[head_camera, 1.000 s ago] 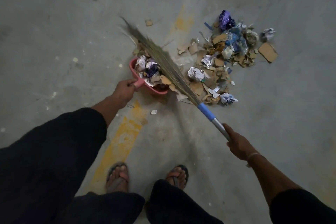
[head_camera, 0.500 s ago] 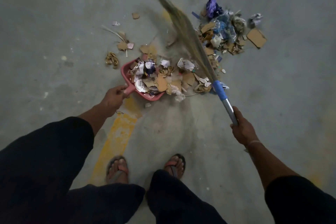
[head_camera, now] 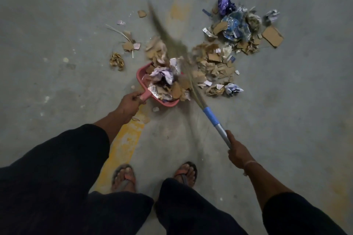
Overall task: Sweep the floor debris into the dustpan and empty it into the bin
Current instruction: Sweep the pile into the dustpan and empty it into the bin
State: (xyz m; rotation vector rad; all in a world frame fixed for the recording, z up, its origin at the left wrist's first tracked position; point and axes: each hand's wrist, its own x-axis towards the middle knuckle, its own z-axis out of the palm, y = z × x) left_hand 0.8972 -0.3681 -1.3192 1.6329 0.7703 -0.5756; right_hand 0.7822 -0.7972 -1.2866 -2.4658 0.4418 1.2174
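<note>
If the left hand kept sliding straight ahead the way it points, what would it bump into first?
Probably the pink plastic dustpan itself: the left hand grips its handle, and the pan, heaped with crumpled paper and cardboard scraps, lies directly ahead. Depth is hard to judge.

Left hand [head_camera: 129,104] gripping pink dustpan [head_camera: 142,80], right hand [head_camera: 237,151] holding seemingly blurred broom [head_camera: 211,115]

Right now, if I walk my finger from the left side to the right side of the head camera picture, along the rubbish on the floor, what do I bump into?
Curled brown scrap → pink dustpan → crumpled white paper ball → flat cardboard piece.
</note>
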